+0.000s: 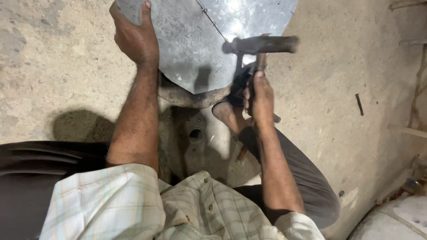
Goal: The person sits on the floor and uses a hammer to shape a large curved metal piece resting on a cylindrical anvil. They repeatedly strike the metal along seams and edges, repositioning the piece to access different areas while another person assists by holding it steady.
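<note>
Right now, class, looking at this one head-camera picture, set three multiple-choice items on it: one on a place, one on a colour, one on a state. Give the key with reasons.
1. Where does the left hand rest?
A. on the edge of the sheet-metal piece
B. flat on the floor
C. on the person's knee

2. What colour is the sheet-metal piece?
A. red
B. shiny silver-grey
C. green

3. What state is the right hand in?
A. open and empty
B. tucked in a pocket
C. closed round the handle of a hammer

Key:
1 A, its fingers curl over the sheet's left rim.
2 B, the sheet shines pale grey with bright glare.
3 C, the fist grips the handle, and the dark hammer head sits above the sheet, blurred.
</note>
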